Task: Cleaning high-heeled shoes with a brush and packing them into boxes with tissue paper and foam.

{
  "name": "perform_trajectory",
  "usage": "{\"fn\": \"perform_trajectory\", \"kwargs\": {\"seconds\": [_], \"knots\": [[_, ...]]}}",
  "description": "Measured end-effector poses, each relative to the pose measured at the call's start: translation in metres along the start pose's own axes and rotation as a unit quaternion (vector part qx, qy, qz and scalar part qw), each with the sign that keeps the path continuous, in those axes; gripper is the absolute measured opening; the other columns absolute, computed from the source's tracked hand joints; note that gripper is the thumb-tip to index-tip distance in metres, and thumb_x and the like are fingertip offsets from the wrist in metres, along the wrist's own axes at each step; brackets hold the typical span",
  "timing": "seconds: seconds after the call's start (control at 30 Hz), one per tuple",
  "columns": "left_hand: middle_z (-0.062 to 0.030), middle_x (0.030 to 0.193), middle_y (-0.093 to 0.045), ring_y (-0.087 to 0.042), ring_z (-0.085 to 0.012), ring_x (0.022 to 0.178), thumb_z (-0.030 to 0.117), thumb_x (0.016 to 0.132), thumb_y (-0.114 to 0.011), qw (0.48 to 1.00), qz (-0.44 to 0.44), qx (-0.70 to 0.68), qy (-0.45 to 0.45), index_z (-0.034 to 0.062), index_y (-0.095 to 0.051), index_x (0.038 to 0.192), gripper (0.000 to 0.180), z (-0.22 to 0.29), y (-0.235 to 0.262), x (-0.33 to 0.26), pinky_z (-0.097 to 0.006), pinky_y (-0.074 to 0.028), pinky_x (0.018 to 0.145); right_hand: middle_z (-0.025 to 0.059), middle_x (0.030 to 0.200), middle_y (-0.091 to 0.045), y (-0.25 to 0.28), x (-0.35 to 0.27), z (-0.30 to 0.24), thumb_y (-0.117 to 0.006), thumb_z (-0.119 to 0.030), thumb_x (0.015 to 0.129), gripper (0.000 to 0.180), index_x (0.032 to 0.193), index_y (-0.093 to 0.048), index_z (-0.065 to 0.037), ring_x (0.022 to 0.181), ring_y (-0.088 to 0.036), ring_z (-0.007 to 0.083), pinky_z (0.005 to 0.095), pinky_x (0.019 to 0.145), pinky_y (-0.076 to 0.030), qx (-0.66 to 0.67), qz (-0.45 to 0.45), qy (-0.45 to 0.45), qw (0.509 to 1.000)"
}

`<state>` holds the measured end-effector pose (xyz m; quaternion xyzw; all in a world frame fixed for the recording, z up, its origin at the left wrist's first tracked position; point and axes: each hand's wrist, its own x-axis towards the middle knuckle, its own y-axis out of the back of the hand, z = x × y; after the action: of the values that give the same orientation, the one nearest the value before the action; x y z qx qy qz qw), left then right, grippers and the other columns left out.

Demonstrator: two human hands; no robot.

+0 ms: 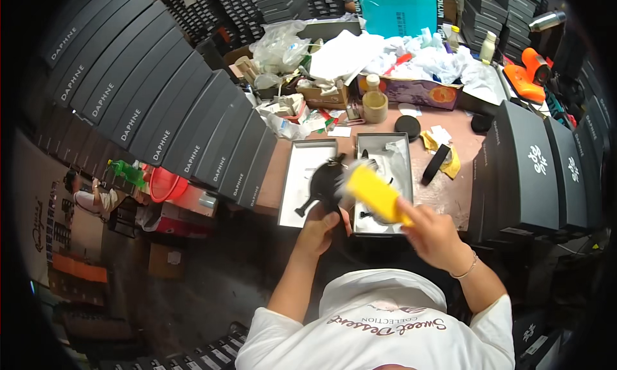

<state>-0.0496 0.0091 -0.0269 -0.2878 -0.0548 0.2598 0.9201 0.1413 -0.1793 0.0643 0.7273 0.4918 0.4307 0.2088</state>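
Nearest to us, over a white cotton shirt (379, 325), are two bare hands. The right hand (434, 235) has its fingers closed on one yellow brush (376, 195), a smooth block with pale bristles. The left hand (316, 234) grips one black shoe (328, 180), strappy and glossy, which is held up over the two shallow trays. The bristles meet the shoe in our view, but blur means we cannot tell whether they touch.

Below the shoe, on the pinkish tabletop (456, 200), we count two rectangular grey-rimmed trays: a left tray (307, 171), white inside, and a right tray (403, 184) holding pale tissue and small black pieces.

Beyond them we see one round black disc (407, 126), one black bar (436, 165) and one wrinkled yellow cloth (452, 167). Further off, one white-capped bottle (374, 87) stands by a purple carton (411, 92) heaped with crumpled white paper (418, 58). Behind the heap we find one flat teal bag (398, 15). Matte dark boxes (173, 119) are stacked at both sides.
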Motion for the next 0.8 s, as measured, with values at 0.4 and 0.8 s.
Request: {"fn": "perform_trajectory", "kwargs": {"seconds": [0.4,0.8], "knots": [[-0.0136,0.082,-0.064,-0.064,-0.0282,0.077,0.015,0.073,-0.075,0.718,-0.002,0.691,-0.081,-0.0009,-0.062,0.087,0.025,0.047,-0.044,-0.015,-0.037,-0.049,0.064,0.0074,0.071,-0.054,0.007,0.013,0.054,-0.064,-0.015,0.078,0.035,0.112,-0.056,-0.012,0.056,-0.059,0.0211,0.0323,0.045,-0.047,-0.198,-0.076,0.091,0.973],[-0.0077,0.066,-0.052,-0.058,-0.0241,0.065,0.006,0.069,-0.063,0.515,-0.104,0.821,-0.224,0.008,-0.055,0.072,0.008,0.066,-0.03,0.005,-0.034,-0.047,0.059,0.0083,0.074,-0.057,0.032,0.028,0.018,-0.06,-0.017,0.082,0.043,0.123,-0.049,-0.018,0.057,-0.061,0.0255,0.0352,0.047,-0.049,-0.155,-0.201,0.098,0.962]]}}
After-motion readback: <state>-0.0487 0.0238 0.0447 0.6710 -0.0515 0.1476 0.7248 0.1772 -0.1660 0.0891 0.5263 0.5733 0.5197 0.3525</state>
